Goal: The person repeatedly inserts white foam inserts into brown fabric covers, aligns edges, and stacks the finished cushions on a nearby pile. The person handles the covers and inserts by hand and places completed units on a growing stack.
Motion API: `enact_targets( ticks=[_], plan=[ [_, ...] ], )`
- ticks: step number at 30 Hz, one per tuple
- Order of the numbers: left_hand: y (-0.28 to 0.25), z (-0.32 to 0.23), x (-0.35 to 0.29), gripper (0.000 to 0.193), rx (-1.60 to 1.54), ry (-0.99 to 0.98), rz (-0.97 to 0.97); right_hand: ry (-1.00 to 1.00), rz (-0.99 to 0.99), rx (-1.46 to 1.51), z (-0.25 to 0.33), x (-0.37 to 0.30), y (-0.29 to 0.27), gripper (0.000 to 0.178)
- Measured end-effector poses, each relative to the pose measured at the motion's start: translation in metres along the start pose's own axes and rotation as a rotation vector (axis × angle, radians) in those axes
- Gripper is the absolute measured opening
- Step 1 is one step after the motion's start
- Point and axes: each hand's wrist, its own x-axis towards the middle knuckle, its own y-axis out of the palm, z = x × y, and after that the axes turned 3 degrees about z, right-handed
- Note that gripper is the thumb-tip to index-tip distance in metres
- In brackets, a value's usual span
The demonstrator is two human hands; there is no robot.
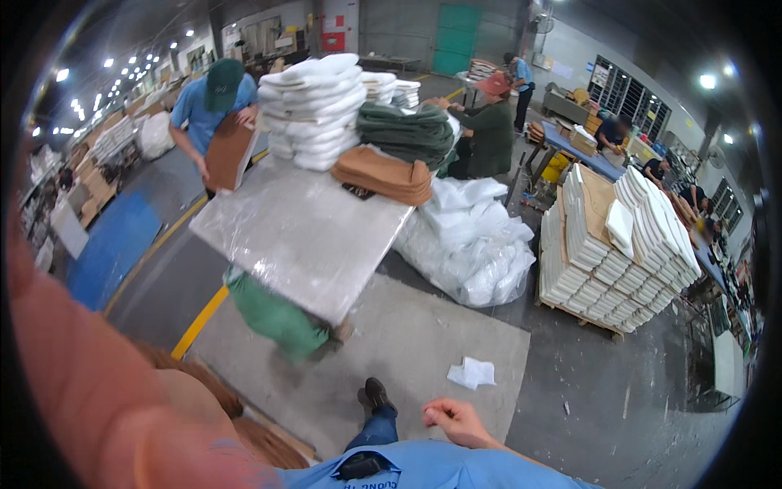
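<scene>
"Hands?"

"Well apart. The left hand is a large blur up close; I can't tell whether it holds anything. The right hand is loosely curled around nothing visible; whether it's fully closed, I can't tell. A crumpled, thin white sheet lies on the pale grey floor just beyond it."

"What could go wrong?"

"A dark shoe treading on the sheet could slip. Bumping the grey, plastic-covered bench might topple the tall stack of puffy white pads or nudge the flat pile of brown fabric off its edge."

"Counts?"

"One sheet, one bench, one brown pile, one tall white stack; individual layers I can't count."
</scene>
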Motion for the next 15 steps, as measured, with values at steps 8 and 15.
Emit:
enact_targets(
  ticks=[8,15],
  plan=[
    [0.181,0.109,-0.282,0.047,-0.334,-1.587,0.146,-0.076,-0.250,0.229,0.050,0.169,-0.105,0.022],
    [0.285,0.088,-0.409,0.032,-0.848,-1.957,0.385,-0.110,-0.447,0.475,0.131,0.328,-0.184,0.019]
  ],
)
